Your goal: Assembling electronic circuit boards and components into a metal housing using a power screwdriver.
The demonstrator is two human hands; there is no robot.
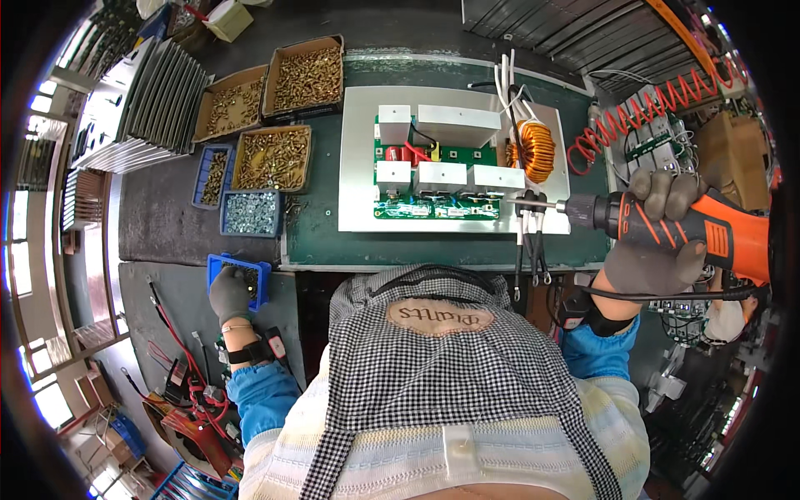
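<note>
My right hand (pixel 657 265), in a grey glove, is wrapped round an orange and black power screwdriver (pixel 725 237). Its bit points left, toward the near right corner of a green circuit board (pixel 437 212) with white metal blocks. That board sits on a pale metal plate (pixel 357 167); a copper-wound ring coil (pixel 535 152) stands at its right. Black cables with ring lugs (pixel 533 242) hang over the plate's near edge by the bit. My left hand (pixel 229 295), also gloved, dips into a small blue bin (pixel 265 287); its fingers look bunched, their tips hidden.
Boxes of brass-coloured fasteners (pixel 304 75) and a blue bin of silver hardware (pixel 252 213) stand left of the plate. Stacked metal plates (pixel 154 100) rise at far left. A red coiled hose (pixel 650 108) crosses the right side. Red and black cables (pixel 193 367) lie lower left.
</note>
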